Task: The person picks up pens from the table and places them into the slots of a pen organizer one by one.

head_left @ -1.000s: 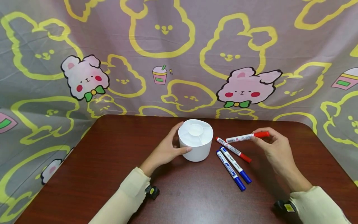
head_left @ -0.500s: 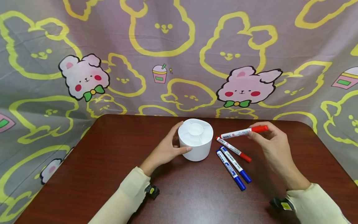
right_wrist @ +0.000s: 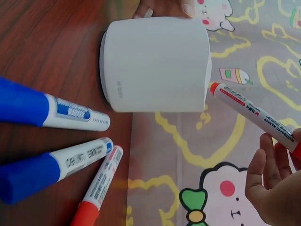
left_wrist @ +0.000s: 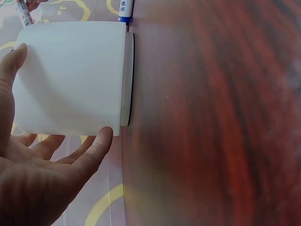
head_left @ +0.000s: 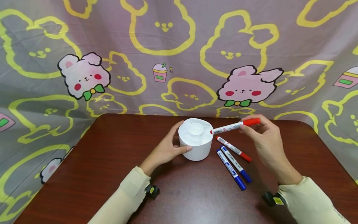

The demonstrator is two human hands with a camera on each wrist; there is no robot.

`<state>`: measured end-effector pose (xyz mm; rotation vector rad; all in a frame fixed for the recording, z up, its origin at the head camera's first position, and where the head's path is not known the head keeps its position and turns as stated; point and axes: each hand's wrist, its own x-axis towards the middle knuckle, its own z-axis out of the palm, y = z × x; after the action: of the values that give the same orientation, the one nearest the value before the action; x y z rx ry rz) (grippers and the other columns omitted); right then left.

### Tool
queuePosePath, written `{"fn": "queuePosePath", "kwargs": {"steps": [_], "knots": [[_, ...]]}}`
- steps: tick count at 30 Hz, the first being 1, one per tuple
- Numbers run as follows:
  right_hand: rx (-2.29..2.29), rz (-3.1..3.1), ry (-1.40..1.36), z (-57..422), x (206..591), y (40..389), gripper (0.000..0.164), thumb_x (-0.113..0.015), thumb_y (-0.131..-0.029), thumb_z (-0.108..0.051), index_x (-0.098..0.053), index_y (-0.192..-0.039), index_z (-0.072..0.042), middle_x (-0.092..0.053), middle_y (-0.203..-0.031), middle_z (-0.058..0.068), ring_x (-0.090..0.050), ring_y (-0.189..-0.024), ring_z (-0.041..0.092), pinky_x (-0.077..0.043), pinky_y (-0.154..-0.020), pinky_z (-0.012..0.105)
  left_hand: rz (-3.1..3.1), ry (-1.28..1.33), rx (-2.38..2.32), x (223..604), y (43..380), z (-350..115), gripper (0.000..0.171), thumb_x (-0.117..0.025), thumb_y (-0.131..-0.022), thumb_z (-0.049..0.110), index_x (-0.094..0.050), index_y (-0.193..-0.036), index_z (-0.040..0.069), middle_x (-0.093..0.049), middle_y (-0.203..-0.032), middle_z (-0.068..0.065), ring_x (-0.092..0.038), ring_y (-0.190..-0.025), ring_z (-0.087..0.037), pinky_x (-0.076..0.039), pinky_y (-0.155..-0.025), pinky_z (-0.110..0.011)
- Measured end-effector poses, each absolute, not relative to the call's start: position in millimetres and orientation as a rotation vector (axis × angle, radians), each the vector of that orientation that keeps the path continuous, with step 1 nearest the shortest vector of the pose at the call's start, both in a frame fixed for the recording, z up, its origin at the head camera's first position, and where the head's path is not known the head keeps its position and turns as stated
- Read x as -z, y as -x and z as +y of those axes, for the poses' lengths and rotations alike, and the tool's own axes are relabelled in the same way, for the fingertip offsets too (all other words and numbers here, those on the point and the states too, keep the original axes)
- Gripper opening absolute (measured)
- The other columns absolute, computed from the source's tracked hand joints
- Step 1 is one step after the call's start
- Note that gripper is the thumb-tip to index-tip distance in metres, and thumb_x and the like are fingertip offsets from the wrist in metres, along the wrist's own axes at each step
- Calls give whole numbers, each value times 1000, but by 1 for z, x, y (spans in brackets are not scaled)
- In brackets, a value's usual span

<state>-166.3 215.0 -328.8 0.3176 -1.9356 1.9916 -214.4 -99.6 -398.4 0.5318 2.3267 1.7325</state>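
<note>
A white round pen organizer (head_left: pixel 195 152) with several compartments stands upright on the table. My left hand (head_left: pixel 168 146) holds its left side, thumb in front and fingers round the back; the left wrist view shows the thumb and fingers on the white wall (left_wrist: pixel 70 80). My right hand (head_left: pixel 265 137) pinches a red-capped whiteboard marker (head_left: pixel 227 128) near its cap. The marker's red tail end (right_wrist: pixel 214 88) is at the organizer's right rim, level with the top; whether it touches I cannot tell.
Right of the organizer lie a second red marker (head_left: pixel 234 149) and two blue markers, one (head_left: pixel 236 164) beside the other (head_left: pixel 231 170). The brown table (head_left: pixel 120 140) meets a patterned curtain (head_left: pixel 179 68) at its back edge.
My right hand has moved left and slightly up, bringing the red marker from above the other markers to the organizer's rim. My left hand and the organizer have stayed in place.
</note>
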Motion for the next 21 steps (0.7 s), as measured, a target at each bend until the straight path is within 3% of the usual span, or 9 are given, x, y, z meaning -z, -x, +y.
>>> {"fn": "queuePosePath", "kwargs": {"steps": [4,10,21], "knots": [[-1978,-1971,-302,206,327,171,15,-73,-94,3,-72,-108,-3,-72,-100,-4,-72,-82,10,-59,-81,17,2328,-534,-1731,398,214,-99,100,-86,-88,18,-24,-164,38,-43,-160,-7,-59,-135,-28,-57,-102,-43],[-1862,-2119,-259,194,328,177,15,-74,-95,-4,-74,-107,-12,-70,-103,-9,-65,-94,9,-57,-81,15,2325,-556,-1720,398,215,-99,101,-85,-90,19,-20,-167,29,-40,-162,-10,-59,-136,-31,-57,-102,-43],[-1694,-2266,-293,175,336,190,21,-74,-95,-4,-68,-114,4,-69,-100,-15,-66,-94,5,-56,-83,15,2322,-564,-1734,399,215,-99,101,-85,-89,18,-21,-167,28,-41,-161,-9,-60,-134,-30,-58,-101,-43]]}}
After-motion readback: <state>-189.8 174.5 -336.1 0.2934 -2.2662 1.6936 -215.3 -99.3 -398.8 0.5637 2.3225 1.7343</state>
